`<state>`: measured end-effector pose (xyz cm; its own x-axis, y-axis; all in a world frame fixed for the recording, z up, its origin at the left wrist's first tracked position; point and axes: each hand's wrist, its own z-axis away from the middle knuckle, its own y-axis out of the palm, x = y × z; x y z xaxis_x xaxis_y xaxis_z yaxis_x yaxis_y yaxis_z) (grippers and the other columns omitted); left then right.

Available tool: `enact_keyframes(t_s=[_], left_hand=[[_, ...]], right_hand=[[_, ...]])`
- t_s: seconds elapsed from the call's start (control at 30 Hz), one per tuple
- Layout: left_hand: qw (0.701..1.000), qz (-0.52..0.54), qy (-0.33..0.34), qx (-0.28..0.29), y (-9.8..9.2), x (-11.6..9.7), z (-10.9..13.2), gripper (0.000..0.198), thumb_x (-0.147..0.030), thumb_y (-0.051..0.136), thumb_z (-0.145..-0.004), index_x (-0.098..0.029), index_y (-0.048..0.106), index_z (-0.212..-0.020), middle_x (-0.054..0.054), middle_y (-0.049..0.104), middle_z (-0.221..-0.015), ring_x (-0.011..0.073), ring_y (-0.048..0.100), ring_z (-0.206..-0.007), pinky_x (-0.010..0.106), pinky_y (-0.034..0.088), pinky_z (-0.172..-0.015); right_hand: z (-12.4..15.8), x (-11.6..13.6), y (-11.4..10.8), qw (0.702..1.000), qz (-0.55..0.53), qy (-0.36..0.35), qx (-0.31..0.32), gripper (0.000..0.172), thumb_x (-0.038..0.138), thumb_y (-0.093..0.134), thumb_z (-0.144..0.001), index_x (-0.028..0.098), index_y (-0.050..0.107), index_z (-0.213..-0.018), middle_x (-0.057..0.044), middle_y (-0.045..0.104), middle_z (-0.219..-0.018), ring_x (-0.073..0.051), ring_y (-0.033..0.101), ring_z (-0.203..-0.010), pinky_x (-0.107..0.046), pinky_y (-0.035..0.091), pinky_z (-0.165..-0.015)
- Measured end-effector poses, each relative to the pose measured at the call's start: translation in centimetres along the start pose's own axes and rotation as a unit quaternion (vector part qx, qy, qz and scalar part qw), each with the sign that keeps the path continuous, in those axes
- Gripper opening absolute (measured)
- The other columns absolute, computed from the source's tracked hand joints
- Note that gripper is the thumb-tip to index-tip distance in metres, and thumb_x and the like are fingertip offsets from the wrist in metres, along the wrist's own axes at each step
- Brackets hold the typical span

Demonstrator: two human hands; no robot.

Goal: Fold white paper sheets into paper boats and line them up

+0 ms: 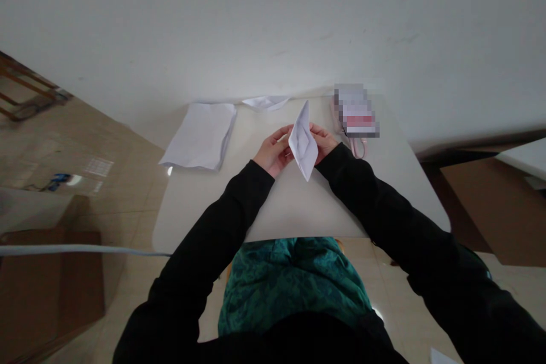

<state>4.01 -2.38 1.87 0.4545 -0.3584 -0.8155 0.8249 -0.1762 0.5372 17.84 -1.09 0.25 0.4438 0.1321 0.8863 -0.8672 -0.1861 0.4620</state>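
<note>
A folded white paper boat is held up over the table, its pointed ends facing away from me and toward me and its hollow showing. My left hand grips its left side, fingers closed against the paper. On the opposite side my right hand holds it too, with some fingers hidden behind the paper. Beyond my hands, near the wall, lies another folded white paper piece. To the left rests a stack of white paper sheets.
The white table stands against a pale wall. At its back right is a blurred-out item with a pink strap. Cardboard boxes stand right of the table; a brown box is at lower left.
</note>
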Motion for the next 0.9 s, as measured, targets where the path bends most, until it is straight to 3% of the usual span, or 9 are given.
enact_keyframes(t_s=[0.17, 0.37, 0.57, 0.7, 0.9], left_hand=[[0.999, 0.007, 0.016, 0.037, -0.2, 0.0, -0.1, 0.045, -0.037, 0.085, -0.056, -0.019, 0.065, -0.093, -0.003, 0.064, -0.072, 0.0066, 0.057, -0.058, 0.019, 0.047, -0.057], [0.997, -0.062, -0.04, 0.029, -1.5, -0.4, -0.4, 0.044, -0.045, 0.083, -0.057, -0.014, 0.063, -0.081, -0.003, 0.059, -0.06, 0.007, 0.054, -0.05, 0.019, 0.042, -0.049], [0.995, -0.034, -0.02, 0.092, -1.3, -0.6, 0.0, 0.053, -0.044, 0.088, -0.048, -0.015, 0.053, -0.076, -0.008, 0.051, -0.052, 0.0014, 0.041, -0.041, 0.014, 0.032, -0.043], [0.996, -0.028, -0.007, 0.09, -0.7, -0.7, 0.5, 0.056, -0.04, 0.089, -0.046, -0.018, 0.045, -0.074, -0.011, 0.045, -0.048, 0.0008, 0.037, -0.039, 0.014, 0.027, -0.04], [0.997, 0.003, -0.003, 0.082, -0.3, -1.3, 0.6, 0.046, -0.029, 0.085, -0.058, -0.017, 0.043, -0.072, -0.012, 0.047, -0.05, -0.002, 0.035, -0.035, 0.012, 0.027, -0.038]], right_hand=[[-0.2, -1.1, -0.2, 0.998, -0.057, -0.033, -0.007, 0.051, 0.05, 0.087, -0.038, 0.024, 0.055, -0.067, 0.006, 0.062, -0.059, -0.011, 0.057, -0.051, -0.027, 0.047, -0.052], [-0.1, -0.9, -0.5, 0.998, 0.002, 0.008, 0.068, 0.055, 0.047, 0.089, -0.036, 0.022, 0.053, -0.068, 0.008, 0.057, -0.051, -0.009, 0.053, -0.046, -0.024, 0.045, -0.05], [0.3, -0.2, -0.4, 0.999, -0.014, -0.031, 0.04, 0.05, 0.046, 0.087, -0.042, 0.023, 0.052, -0.07, 0.004, 0.063, -0.057, -0.013, 0.059, -0.053, -0.028, 0.048, -0.057], [-0.2, -0.7, -0.5, 0.998, -0.024, -0.012, 0.055, 0.054, 0.047, 0.089, -0.033, 0.023, 0.054, -0.066, 0.002, 0.064, -0.058, -0.016, 0.059, -0.052, -0.032, 0.049, -0.056], [-0.4, -1.1, -0.2, 0.998, -0.039, -0.046, -0.016, 0.057, 0.052, 0.088, -0.029, 0.024, 0.054, -0.065, 0.007, 0.054, -0.051, -0.015, 0.057, -0.052, -0.033, 0.05, -0.059]])
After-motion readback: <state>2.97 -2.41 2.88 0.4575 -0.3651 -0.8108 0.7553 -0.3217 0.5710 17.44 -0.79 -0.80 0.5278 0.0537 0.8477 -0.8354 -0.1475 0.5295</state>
